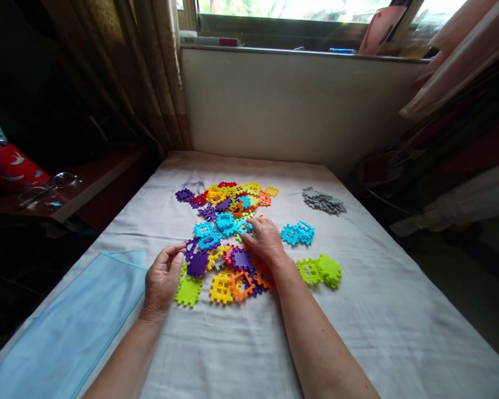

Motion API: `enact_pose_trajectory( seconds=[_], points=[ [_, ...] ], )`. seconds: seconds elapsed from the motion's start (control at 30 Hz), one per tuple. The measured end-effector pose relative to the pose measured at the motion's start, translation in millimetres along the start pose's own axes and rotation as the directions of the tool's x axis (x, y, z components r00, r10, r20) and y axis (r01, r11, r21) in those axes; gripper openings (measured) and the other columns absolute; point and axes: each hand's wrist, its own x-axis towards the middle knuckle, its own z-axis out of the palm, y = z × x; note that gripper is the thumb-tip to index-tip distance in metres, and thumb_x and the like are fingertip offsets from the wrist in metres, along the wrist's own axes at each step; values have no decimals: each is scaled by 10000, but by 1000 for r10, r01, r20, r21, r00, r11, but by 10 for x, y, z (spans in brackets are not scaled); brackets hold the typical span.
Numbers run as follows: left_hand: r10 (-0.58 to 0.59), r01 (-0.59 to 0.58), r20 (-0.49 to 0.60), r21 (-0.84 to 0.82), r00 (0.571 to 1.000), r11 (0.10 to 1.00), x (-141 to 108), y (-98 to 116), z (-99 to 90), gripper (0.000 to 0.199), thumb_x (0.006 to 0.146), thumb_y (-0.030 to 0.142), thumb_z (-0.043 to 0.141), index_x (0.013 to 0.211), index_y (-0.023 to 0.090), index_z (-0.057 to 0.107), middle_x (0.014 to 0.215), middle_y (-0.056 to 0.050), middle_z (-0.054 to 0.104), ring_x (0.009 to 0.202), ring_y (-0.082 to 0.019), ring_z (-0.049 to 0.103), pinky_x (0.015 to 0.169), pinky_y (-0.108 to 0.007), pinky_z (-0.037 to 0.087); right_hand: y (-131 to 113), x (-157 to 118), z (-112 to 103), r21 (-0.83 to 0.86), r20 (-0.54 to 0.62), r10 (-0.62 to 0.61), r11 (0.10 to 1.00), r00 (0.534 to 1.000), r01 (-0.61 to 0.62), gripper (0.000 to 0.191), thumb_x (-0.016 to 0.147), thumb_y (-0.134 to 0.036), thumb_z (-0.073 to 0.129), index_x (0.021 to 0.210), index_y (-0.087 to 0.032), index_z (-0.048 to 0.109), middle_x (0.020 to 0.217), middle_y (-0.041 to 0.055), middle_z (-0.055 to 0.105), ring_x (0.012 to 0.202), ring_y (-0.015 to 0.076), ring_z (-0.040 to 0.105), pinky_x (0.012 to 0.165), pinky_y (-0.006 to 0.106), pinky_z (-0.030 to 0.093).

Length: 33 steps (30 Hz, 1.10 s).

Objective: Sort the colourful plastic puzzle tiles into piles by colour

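A heap of colourful plastic interlocking building pieces with notched edges lies in the middle of the bed-like surface. My left hand (163, 280) is at the heap's left side, fingers curled, its fingertips closed on the edge of a purple frame piece (191, 247). Beside it lie a solid purple piece (197, 265) and a lime green square (188, 291). My right hand (265, 239) reaches over the heap's right side, fingers bent down onto a light blue piece (243, 226); its palm hides some pieces. Several light blue window pieces (208, 235) lie between the hands.
To the right sit two small groups, light blue pieces (298, 233) and lime green pieces (319, 270). Farther back is a pile of grey pieces (324, 201). A pale blue cloth (75, 321) covers the left edge. Glasses (52, 185) rest on a side table (103, 172).
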Motion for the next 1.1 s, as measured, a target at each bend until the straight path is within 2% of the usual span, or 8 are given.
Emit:
enact_pose_trajectory(
  seconds=[0.2,0.33,0.53,0.6,0.7,0.93,1.0,1.1],
  points=[
    [5,-5,-2,29,1000,1000,1,5,-13,333,794,463,608,988,208,695,1012,-66,748,977,-226,692,939,-376,533,123,-21,-316,-77,-6,39,996,999,-39,373,847,-335,666,1207,-236,675,1179,95,706,1089,253,610,964,368,442],
    [15,-16,6,33,1000,999,-2,22,-8,315,795,460,605,970,214,698,1012,-62,750,988,-226,691,954,-375,528,364,-72,-551,-81,-65,182,979,981,-187,392,854,-353,646,1221,-218,679,1212,97,703,1106,253,627,976,369,453],
    [-7,8,-3,70,1000,998,16,-49,-19,374,773,501,597,977,203,698,1026,-68,750,997,-234,689,975,-384,516,659,-180,-800,-105,-96,519,843,849,-528,447,859,-414,590,1262,-236,666,1213,95,707,1118,284,644,922,389,495],
    [-9,10,-2,93,1000,996,19,-81,-25,383,773,503,593,981,199,697,1034,-69,748,1007,-233,685,982,-380,511,713,-200,-830,-113,-80,589,796,804,-595,461,856,-408,580,1281,-244,654,1226,88,703,1133,287,641,926,395,497],
    [-3,4,-3,106,1000,994,17,-98,-28,385,782,503,585,989,197,695,1047,-70,744,1026,-232,680,993,-375,504,770,-221,-833,-123,-46,628,768,777,-628,472,847,-389,582,1293,-249,644,1244,75,697,1152,278,635,940,388,495],
    [-7,7,-9,85,1000,996,15,-73,-16,367,767,496,599,965,203,698,1035,-65,748,1026,-236,685,995,-383,509,703,-231,-864,-177,-18,643,752,766,-635,473,843,-359,582,1301,-258,645,1284,100,664,1189,317,600,950,436,482],
    [2,-1,-6,83,1000,997,19,-74,-14,364,772,496,595,965,204,697,1034,-64,749,1024,-234,687,995,-381,510,591,-199,-859,-179,-43,600,782,799,-597,455,861,-356,570,1297,-254,649,1290,109,654,1195,320,588,956,442,475],
    [9,-9,-5,87,1000,996,19,-72,-12,360,776,493,589,961,204,696,1029,-65,751,1019,-233,690,985,-376,517,344,-127,-766,-155,-54,466,870,883,-468,410,889,-336,552,1272,-242,665,1301,106,643,1191,291,579,987,409,453]
  ],
)
